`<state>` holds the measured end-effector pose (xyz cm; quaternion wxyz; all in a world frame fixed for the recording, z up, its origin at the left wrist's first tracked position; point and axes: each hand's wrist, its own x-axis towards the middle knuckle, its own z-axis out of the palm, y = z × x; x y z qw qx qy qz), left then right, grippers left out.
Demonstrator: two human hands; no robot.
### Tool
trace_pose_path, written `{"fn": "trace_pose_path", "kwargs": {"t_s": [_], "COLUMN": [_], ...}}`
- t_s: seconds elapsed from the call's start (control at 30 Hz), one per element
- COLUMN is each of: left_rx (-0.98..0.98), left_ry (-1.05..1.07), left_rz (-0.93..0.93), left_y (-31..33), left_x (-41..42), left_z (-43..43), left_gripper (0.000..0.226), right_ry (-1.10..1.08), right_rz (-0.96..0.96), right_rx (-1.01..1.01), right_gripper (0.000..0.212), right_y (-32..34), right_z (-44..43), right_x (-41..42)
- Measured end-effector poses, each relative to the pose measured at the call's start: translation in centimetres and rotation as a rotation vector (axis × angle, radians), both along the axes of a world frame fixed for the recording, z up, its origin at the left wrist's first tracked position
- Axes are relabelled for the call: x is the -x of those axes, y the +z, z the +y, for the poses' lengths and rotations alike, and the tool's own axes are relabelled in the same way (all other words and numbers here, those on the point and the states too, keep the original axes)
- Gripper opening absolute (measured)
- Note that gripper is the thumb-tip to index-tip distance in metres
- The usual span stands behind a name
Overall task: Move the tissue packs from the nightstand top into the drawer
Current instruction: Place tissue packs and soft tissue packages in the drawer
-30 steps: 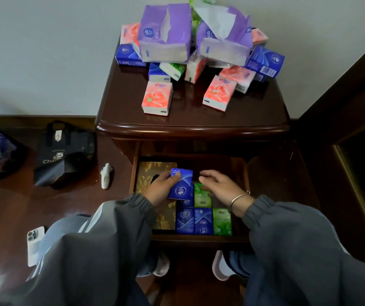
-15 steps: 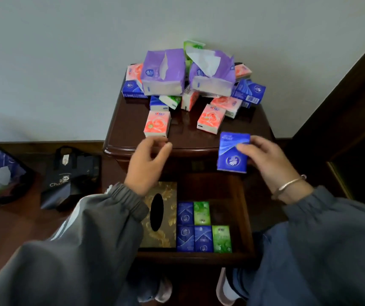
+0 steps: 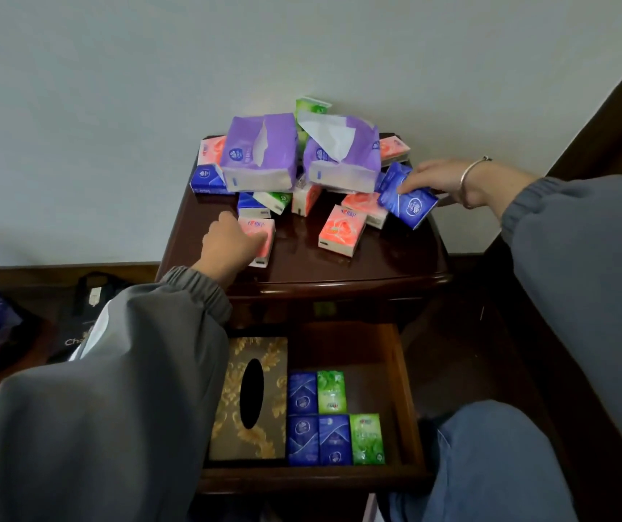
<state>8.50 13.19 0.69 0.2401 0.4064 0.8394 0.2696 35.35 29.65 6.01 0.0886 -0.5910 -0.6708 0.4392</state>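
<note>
Left hand [image 3: 226, 246] covers half of pink pack [image 3: 266, 235]; sleeve [image 3: 151, 371] hides drawer [image 3: 404, 389] left corner; pack lettering illegible.

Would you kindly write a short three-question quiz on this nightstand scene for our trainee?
1. True or false: the drawer is open.
2. What does the right hand hold? A) a pink pack B) a blue tissue pack C) a purple pack
3. How many small tissue packs lie in the drawer beside the gold tissue box?
Key: 1 true; 2 B; 3 five.
</note>
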Motion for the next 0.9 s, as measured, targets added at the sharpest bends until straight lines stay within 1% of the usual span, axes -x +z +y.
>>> {"fn": "trace_pose_path", "kwargs": {"t_s": [0.07,0.17,0.27,0.4,0.5,0.63,0.73,0.9], "left_rx": [0.002,0.043,0.047,-0.033,-0.074,-0.069,-0.052,-0.007], "left_ry": [0.005,0.017,-0.028,-0.152,-0.238,-0.219,-0.236,-0.253], "left_rz": [-0.110,-0.369,-0.485,-0.703,-0.652,-0.501,-0.403,-0.209], "left_y": [0.2,0.7,1.6,2.7,3.1,2.1,1.2,0.8], "left_x": [0.3,0.2,-0.5,-2.8,-5.7,-9.4,-10.9,-11.3], "left_z": [0.4,0.3,-0.7,-1.2,0.1,2.3,3.3,4.1], "left_gripper": [0.049,0.036,0.024,0.021,0.029,0.040,0.051,0.049], "right_ry": [-0.005,-0.005,-0.021,-0.040,-0.074,-0.110,-0.129,-0.137], "right_rz": [0.049,0.068,0.099,0.167,0.215,0.308,0.341,0.388], "right_rx": [0.026,0.017,0.025,0.031,0.003,-0.024,-0.033,-0.047], "right_gripper": [0.011,0.014,0.016,0.019,0.020,0.018,0.018,0.017], "right_y": [-0.5,-1.0,-1.7,-2.4,-2.8,-3.4,-3.8,-4.8], "right_z": [0.4,0.7,0.9,0.8,0.7,0.5,0.4,0.3], "right_x": [0.1,-0.2,-1.1,-1.9,-2.0,-2.0,-2.0,-2.4]}}
